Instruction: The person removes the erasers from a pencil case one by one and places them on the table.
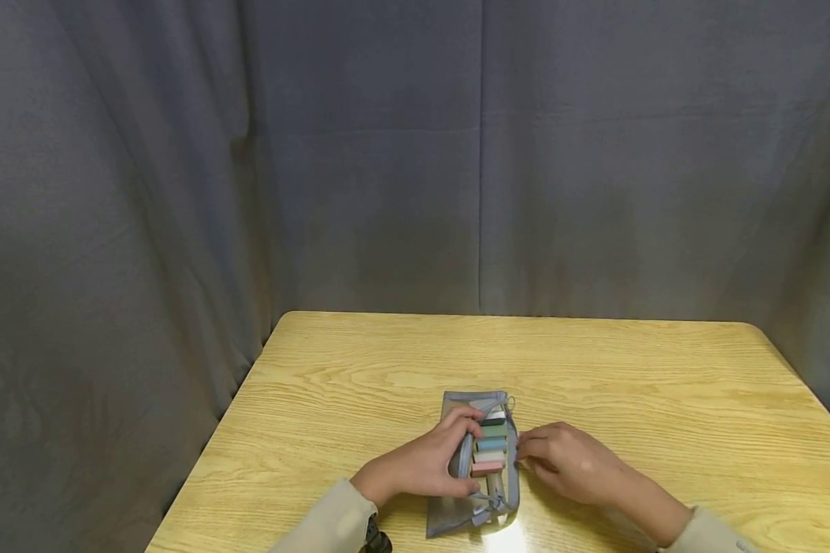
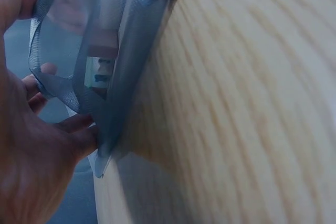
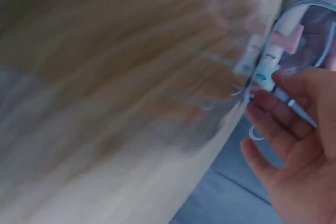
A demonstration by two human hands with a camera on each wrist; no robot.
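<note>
A grey-blue mesh zip pouch [image 1: 449,518] lies on the table with its mouth spread wide. Inside it, several small coloured blocks stand in a row, among them a green block [image 1: 493,432], a blue block [image 1: 491,444] and a pink block [image 1: 487,467]. My left hand [image 1: 432,461] holds the left side of the mouth, thumb toward the near end and fingers toward the far end. At the opposite rim, my right hand [image 1: 570,461] pinches the edge between thumb and fingertips. A zipper pull ring [image 3: 256,132] hangs by the right fingers in the right wrist view.
The wood-grain table [image 1: 664,384] stretches out behind the pouch and to both sides. Dark grey curtains [image 1: 373,192] hang behind the table and along its left and right sides. A black strap [image 1: 376,538] shows at the left wrist.
</note>
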